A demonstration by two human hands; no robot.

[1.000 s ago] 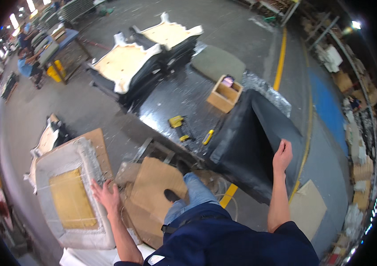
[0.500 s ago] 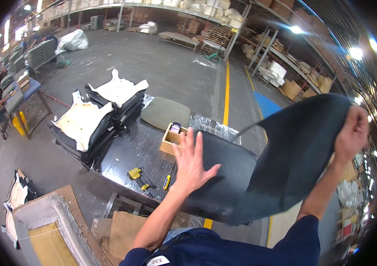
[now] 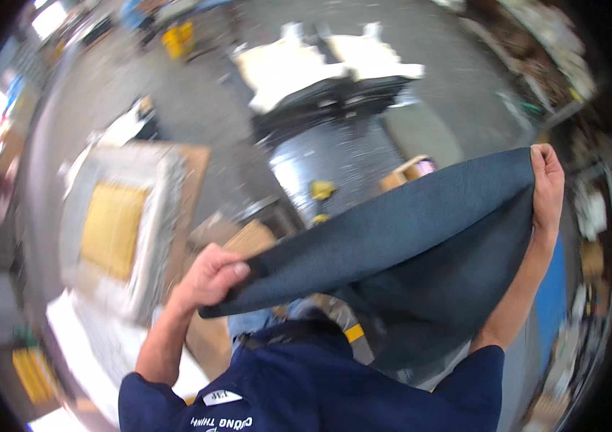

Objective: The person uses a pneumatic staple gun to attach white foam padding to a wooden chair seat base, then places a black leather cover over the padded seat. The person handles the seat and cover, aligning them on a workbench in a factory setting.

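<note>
A large dark sheet of flexible material (image 3: 392,223), like upholstery fabric or leatherette, stretches slantwise in front of my body. My left hand (image 3: 212,277) grips its lower-left end, fingers closed with the thumb on top. At its upper-right corner my right hand (image 3: 548,180) pinches the edge. Between the hands the upper edge is pulled fairly straight, and a loose part hangs below toward my right forearm. Behind it is a plastic-covered table (image 3: 335,155), bearing a yellow-and-black power tool (image 3: 322,191), blurred, and a small wooden box (image 3: 403,173) partly hidden by the sheet.
Black padded pieces with white covers (image 3: 291,65) are stacked on the table's far end, near a grey-green panel (image 3: 421,129). To the left lies a pale frame with a yellow centre (image 3: 114,230). Cardboard (image 3: 252,237) sits between it and the table. A yellow container (image 3: 178,39) stands farther off.
My left hand has moved left and down from open above the table and taken hold of the sheet. The sheet is lifted and stretched between both hands. The view has turned left.
</note>
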